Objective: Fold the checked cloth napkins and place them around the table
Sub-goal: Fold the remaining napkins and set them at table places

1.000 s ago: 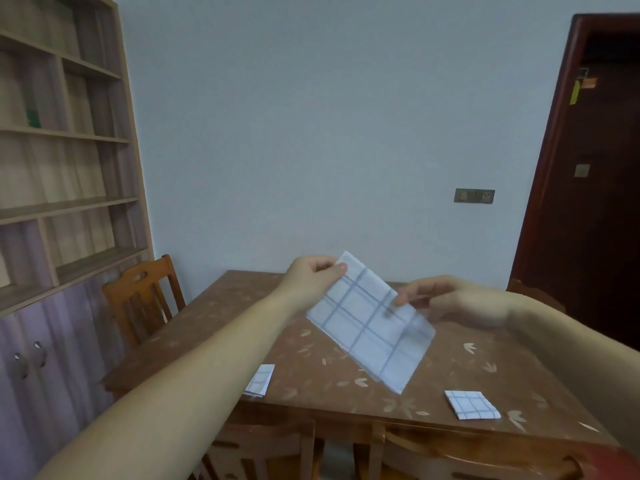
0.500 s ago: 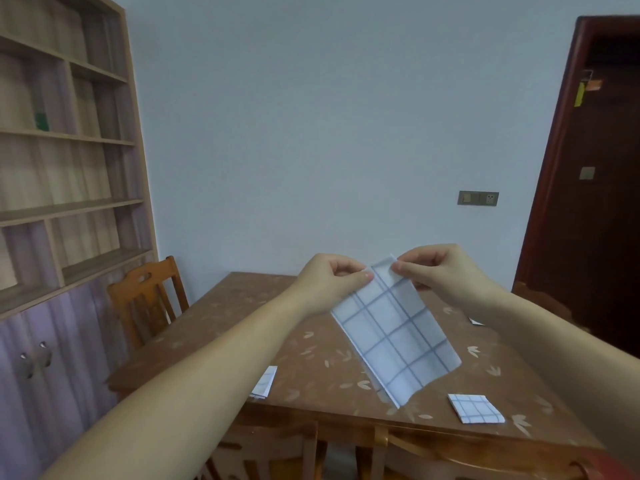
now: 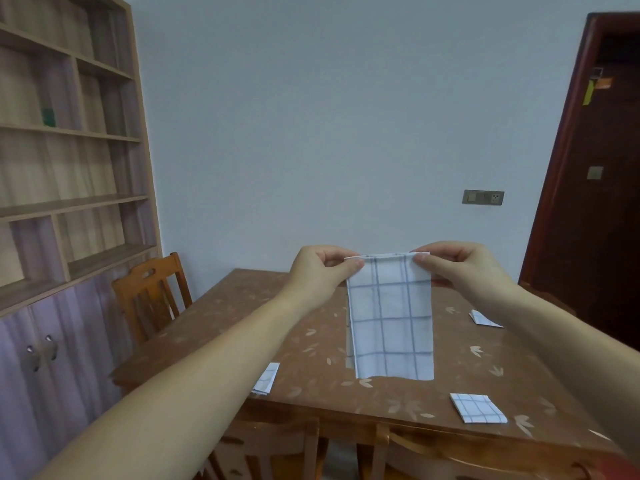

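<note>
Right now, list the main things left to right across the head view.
From the left: wooden chair, folded napkin at the table's left edge, held-up checked napkin, folded napkin at the near edge, dark door.

Checked napkin (image 3: pixel 390 320) hangs above table; three folded napkins (image 3: pixel 478 408) lie there.

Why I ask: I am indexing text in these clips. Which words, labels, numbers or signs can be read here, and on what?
No text can be read in this view.
On the door, yellow and orange tags: too blurred to read.
On the wall, socket plate: markings too small.
On the shelf, green thing: blurred.
In the left hand and right hand, napkin: checks only, no writing.
</note>
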